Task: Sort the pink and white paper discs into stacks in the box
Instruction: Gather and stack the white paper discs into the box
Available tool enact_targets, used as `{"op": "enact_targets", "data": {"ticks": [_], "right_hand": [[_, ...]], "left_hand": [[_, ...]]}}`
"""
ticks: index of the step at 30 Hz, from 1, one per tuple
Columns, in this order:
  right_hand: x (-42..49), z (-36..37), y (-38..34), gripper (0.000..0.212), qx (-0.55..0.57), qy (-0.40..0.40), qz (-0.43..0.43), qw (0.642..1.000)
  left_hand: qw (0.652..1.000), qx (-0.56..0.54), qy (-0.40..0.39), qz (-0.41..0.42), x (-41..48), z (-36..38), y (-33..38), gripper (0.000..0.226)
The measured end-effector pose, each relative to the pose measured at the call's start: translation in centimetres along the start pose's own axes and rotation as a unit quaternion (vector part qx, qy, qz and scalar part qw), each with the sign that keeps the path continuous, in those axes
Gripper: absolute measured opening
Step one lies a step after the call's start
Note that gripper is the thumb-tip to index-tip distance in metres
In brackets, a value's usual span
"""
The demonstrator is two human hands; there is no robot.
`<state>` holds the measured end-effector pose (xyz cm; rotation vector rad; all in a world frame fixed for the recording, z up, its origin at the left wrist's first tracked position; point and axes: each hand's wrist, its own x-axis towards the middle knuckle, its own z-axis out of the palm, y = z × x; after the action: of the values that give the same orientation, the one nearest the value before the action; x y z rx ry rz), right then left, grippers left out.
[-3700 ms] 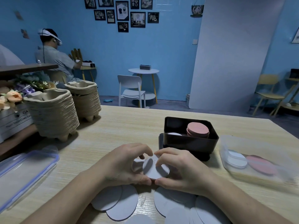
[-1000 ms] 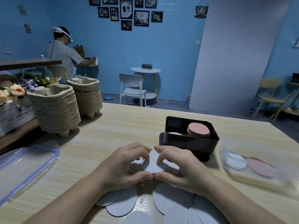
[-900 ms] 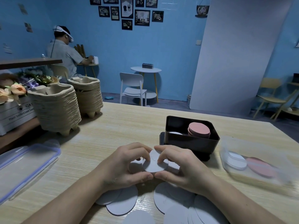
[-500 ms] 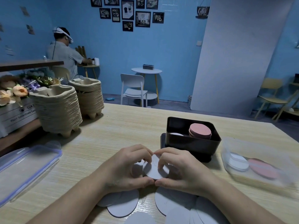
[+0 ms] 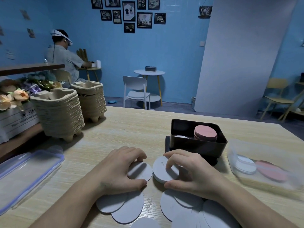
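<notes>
My right hand (image 5: 186, 171) grips a small stack of white discs (image 5: 160, 171), thumb below and fingers on top. My left hand (image 5: 119, 170) pinches another white disc (image 5: 142, 170) just to its left; the two lots are apart. More white discs (image 5: 125, 206) lie fanned on the table under my wrists. The black box (image 5: 197, 143) stands behind my right hand, holding a pink disc stack (image 5: 205, 133) on its right and a low white stack (image 5: 181, 137) on its left.
A clear plastic container (image 5: 263, 171) at right holds a white and a pink disc. A clear lid (image 5: 24, 175) lies at left. Two stacks of pulp trays (image 5: 60, 116) stand at back left. A person sits at a far desk.
My hands were together on one bunch of white discs; now they have drawn apart, each holding its own part.
</notes>
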<state>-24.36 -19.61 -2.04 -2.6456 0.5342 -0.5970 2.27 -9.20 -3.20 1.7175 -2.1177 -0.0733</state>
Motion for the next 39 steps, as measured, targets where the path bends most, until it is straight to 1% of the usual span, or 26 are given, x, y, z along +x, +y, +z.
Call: {"op": "enact_targets", "data": {"ticks": [3, 9, 14, 16, 20, 24, 28, 31, 34, 36, 39], "right_hand": [[-0.1, -0.1, 0.0, 0.033, -0.006, -0.011, 0.009, 1.000], [-0.2, -0.3, -0.1, 0.031, -0.020, -0.020, 0.007, 1.000], [0.0, 0.1, 0.1, 0.031, -0.015, -0.017, 0.004, 1.000], [0.1, 0.2, 0.0, 0.032, -0.007, -0.016, 0.002, 1.000], [0.2, 0.4, -0.1, 0.043, 0.002, -0.005, 0.011, 1.000], [0.3, 0.6, -0.3, 0.049, -0.005, -0.006, -0.020, 1.000], [0.4, 0.7, -0.4, 0.039, 0.008, -0.005, -0.046, 0.999], [0.5, 0.6, -0.5, 0.029, 0.010, 0.004, -0.053, 0.999], [0.6, 0.7, -0.5, 0.026, 0.017, 0.011, -0.057, 0.998], [0.5, 0.8, -0.3, 0.027, 0.028, 0.013, -0.057, 0.998], [0.4, 0.7, -0.2, 0.028, 0.046, 0.015, -0.049, 0.998]], "left_hand": [[1.000, -0.011, 0.009, -0.002, 0.0, -0.1, 0.1, 0.053], [0.997, -0.059, 0.042, -0.016, -0.1, -0.5, 0.0, 0.048], [0.992, -0.086, 0.094, 0.024, 0.2, -0.2, 0.7, 0.040], [0.991, -0.080, 0.098, 0.040, 0.3, -0.1, 1.1, 0.041], [0.992, -0.052, 0.096, 0.068, 0.4, 0.4, 1.4, 0.046], [0.992, -0.034, 0.095, 0.082, 0.5, 0.7, 1.5, 0.047], [0.990, -0.009, 0.108, 0.095, 0.6, 0.9, 1.8, 0.049], [0.986, -0.007, 0.130, 0.101, 0.8, 1.1, 2.0, 0.045], [0.984, -0.013, 0.137, 0.109, 0.8, 1.3, 2.1, 0.044], [0.986, -0.030, 0.128, 0.106, 0.8, 1.3, 1.9, 0.047], [0.987, -0.090, 0.103, 0.089, 0.5, 0.9, 1.2, 0.053]]}}
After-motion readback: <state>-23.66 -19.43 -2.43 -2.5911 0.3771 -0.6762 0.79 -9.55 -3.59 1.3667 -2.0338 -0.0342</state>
